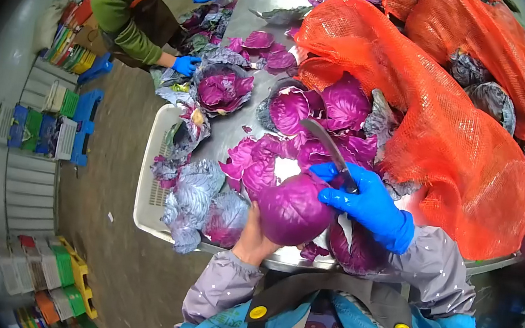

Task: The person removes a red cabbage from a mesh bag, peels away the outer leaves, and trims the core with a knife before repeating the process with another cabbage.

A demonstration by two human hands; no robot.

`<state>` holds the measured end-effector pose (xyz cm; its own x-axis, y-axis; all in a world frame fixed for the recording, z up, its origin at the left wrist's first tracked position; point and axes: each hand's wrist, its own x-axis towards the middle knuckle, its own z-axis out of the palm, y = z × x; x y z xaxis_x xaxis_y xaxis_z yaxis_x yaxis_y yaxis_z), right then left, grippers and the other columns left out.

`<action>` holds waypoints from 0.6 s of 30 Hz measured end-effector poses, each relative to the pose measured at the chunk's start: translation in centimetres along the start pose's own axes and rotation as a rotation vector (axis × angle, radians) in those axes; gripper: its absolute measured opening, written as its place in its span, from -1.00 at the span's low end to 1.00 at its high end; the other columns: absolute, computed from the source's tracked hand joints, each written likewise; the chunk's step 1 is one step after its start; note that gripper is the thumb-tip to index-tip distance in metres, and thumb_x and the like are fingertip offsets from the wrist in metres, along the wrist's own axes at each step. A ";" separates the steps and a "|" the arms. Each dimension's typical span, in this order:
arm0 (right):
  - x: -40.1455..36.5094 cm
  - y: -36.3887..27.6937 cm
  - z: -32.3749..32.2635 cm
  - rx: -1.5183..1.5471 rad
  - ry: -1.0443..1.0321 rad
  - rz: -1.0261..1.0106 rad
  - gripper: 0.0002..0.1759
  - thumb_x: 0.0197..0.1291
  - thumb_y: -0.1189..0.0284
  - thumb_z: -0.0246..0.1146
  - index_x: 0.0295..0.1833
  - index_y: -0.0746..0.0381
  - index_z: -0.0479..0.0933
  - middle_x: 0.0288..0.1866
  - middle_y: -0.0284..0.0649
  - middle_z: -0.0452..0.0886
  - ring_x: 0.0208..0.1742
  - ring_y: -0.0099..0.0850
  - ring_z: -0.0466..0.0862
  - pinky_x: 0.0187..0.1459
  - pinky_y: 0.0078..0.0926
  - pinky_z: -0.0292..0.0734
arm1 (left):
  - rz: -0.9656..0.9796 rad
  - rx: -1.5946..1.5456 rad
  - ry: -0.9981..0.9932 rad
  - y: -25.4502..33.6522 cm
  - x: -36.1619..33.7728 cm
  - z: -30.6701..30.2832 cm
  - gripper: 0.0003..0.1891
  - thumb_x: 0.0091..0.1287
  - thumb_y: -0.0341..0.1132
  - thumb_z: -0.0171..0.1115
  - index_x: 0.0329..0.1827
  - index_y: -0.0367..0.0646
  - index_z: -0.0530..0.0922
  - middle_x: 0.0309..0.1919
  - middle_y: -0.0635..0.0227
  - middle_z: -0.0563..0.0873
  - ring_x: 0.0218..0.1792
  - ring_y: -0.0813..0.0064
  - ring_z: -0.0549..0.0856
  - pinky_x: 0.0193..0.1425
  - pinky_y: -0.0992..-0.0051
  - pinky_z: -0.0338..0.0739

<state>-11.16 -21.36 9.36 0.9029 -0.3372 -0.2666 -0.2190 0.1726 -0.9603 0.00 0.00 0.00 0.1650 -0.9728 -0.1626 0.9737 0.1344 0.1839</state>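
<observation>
Got the cabbage [293,211] cupped in left fingers [253,221], knife [332,147] gripped in right fingers [337,199] just right of it, pointing out past it.

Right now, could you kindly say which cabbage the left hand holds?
The smooth purple cabbage between the bare left hand and the blue-gloved right hand with the knife; the left hand cups only this one.

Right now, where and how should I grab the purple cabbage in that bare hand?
Cup the red cabbage low on its left side, coming from the left, as the bare left hand does. It's round and smooth, so a curved palm should fit. The knife and gloved right hand are at its upper right, so that side looks riskier.
</observation>
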 end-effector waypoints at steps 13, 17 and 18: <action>0.1 4.4 -3.1 -0.686 0.344 -0.437 -0.75 0.21 0.26 0.21 -0.16 0.23 0.58 -0.26 -0.08 0.60 -0.23 -0.16 0.63 -0.19 -0.30 0.52 | -0.056 0.035 0.233 -1.7 2.1 4.1 -0.21 0.16 0.10 0.25 0.36 -0.17 0.21 0.28 0.14 0.38 0.32 0.10 0.34 0.36 0.02 0.21; -2.0 2.8 -4.4 -0.696 0.391 -0.286 -0.72 0.23 0.22 0.18 -0.12 0.20 0.56 -0.28 -0.07 0.58 -0.22 -0.12 0.61 -0.18 -0.26 0.51 | -0.198 0.108 0.138 -1.4 2.7 6.3 -0.18 0.17 0.11 0.25 0.39 -0.11 0.13 0.29 0.16 0.37 0.31 0.10 0.35 0.35 0.04 0.25; -3.0 1.8 -4.7 -0.644 0.367 -0.200 -0.71 0.24 0.22 0.18 -0.09 0.19 0.55 -0.22 -0.09 0.59 -0.17 -0.16 0.62 -0.13 -0.31 0.50 | -0.228 0.135 0.108 -1.3 2.6 6.9 -0.17 0.17 0.12 0.25 0.40 -0.09 0.11 0.29 0.17 0.36 0.31 0.10 0.36 0.34 0.04 0.26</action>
<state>-15.95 -24.37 8.04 0.7921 -0.6102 0.0149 -0.3384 -0.4593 -0.8213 -1.95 -3.98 6.06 -0.0331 -0.9481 -0.3161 0.9591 -0.1191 0.2569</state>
